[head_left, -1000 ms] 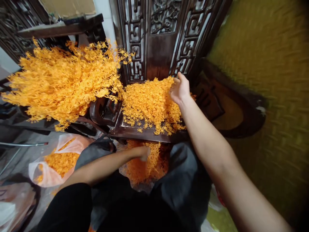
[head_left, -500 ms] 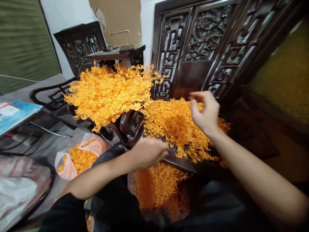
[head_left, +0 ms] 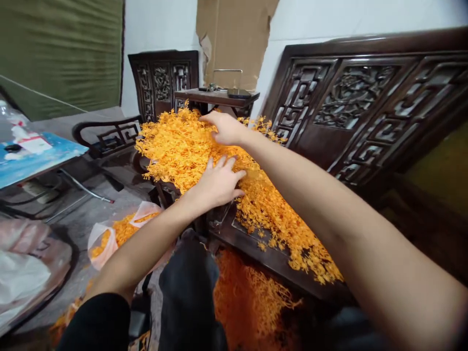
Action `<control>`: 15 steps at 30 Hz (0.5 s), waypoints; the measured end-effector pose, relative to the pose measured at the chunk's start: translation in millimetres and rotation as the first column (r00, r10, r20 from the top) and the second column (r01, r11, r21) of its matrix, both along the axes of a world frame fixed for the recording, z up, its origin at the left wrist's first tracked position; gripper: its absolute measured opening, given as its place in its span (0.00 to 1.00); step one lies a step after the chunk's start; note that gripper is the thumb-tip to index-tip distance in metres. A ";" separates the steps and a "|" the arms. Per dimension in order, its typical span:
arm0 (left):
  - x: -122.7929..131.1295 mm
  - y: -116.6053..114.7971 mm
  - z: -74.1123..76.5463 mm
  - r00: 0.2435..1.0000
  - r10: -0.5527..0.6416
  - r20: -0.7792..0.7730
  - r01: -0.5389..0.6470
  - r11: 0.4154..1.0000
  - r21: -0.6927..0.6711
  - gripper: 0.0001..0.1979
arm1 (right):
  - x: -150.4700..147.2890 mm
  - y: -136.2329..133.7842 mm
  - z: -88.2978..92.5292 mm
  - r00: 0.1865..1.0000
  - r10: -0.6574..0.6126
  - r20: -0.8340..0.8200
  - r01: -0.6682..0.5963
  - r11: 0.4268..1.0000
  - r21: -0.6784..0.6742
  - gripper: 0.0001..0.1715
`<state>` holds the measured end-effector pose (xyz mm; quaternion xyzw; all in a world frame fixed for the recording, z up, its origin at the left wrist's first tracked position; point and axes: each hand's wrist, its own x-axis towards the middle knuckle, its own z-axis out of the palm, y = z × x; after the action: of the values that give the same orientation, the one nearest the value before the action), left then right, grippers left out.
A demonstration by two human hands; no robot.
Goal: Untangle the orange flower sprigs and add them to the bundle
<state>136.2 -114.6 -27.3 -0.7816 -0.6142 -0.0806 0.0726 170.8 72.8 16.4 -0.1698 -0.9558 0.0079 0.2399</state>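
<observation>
A big heap of orange, curly, branching plastic-looking pieces (head_left: 175,151) is piled over the armrest end of a dark carved wooden bench. My left hand (head_left: 221,180) lies on the near right side of this heap, fingers spread. Above it, my right hand (head_left: 227,127) reaches over the heap's top, palm down. Its fingers look stretched out, with their tips partly among the pieces. A second, lower spread of orange pieces (head_left: 278,214) covers the bench seat (head_left: 252,243) under my right forearm. More orange strands (head_left: 270,297) hang or lie below the seat edge, beside my leg.
A pink-white plastic bag (head_left: 98,239) with orange pieces stands on the floor at left. Behind it is a blue-topped folding table (head_left: 54,153). A small wooden stand (head_left: 219,97) holds a phone (head_left: 239,93). The carved bench back (head_left: 340,117) rises at right.
Both hands have moved to the heap on the armrest. My left hand has gone from closed to spread; my right hand has come leftward from above the seat. The view has turned.
</observation>
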 end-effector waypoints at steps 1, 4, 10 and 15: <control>-5.2 -7.7 10.6 1.000 0.005 0.019 -0.004 1.000 -0.023 0.24 | -16.5 3.7 2.8 0.996 0.029 0.082 -0.031 0.999 0.022 0.38; -36.3 -16.0 36.0 0.974 0.207 0.086 -0.204 0.978 -0.045 0.24 | -46.1 12.6 3.6 0.960 -0.009 0.278 -0.006 0.999 0.053 0.34; -109.3 30.0 10.0 0.852 0.487 0.195 -0.513 0.851 0.116 0.48 | -31.4 9.6 23.8 0.949 -0.269 -0.166 0.289 0.951 0.111 0.12; -122.8 63.1 -12.5 0.887 0.424 0.183 -0.436 0.900 0.027 0.47 | -1.8 17.5 79.2 0.637 -0.469 -0.612 0.410 0.878 -0.246 0.08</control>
<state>13.4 -51.5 -39.8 -0.6133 -0.7729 -0.1508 0.0615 169.0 90.3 95.7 -0.3931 -0.7381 0.0486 0.5463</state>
